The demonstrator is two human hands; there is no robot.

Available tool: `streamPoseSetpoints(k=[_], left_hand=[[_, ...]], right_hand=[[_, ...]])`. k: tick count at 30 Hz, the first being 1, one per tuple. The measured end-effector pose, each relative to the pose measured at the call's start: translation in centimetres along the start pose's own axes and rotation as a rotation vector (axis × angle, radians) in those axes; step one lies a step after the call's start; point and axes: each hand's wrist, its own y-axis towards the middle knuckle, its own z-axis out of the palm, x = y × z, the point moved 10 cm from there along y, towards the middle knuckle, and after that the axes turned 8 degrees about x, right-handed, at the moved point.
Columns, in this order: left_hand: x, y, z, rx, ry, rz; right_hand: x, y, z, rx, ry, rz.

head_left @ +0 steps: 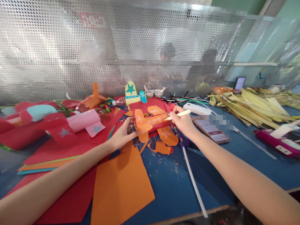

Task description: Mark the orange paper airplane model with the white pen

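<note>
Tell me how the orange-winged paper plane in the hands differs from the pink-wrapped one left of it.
The orange-winged plane has orange wings with pale stars; the pink-wrapped plane has red wings with a grey star. The left hand holds the orange-winged plane and the right hand puts a white stick to it; the pink-wrapped plane lies untouched. Both use red paper and stars.

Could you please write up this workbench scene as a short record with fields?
Setting: blue table before a perforated metal screen
Left hand: grips the left end of the red-and-orange paper plane
Right hand: holds a pale stick against the plane's right end
Nearby: orange paper sheet, phone, dried leaf strips, white cord
Background: other people behind the screen, blurred
</note>
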Motion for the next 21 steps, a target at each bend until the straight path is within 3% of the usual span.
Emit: streamPoseSetpoints(k=[21], left_hand=[[-0.05, 0.00, -0.03, 0.000, 0.013, -0.005]], right_hand=[[0.59, 0.03, -0.39, -0.020, -0.062, -0.020]])
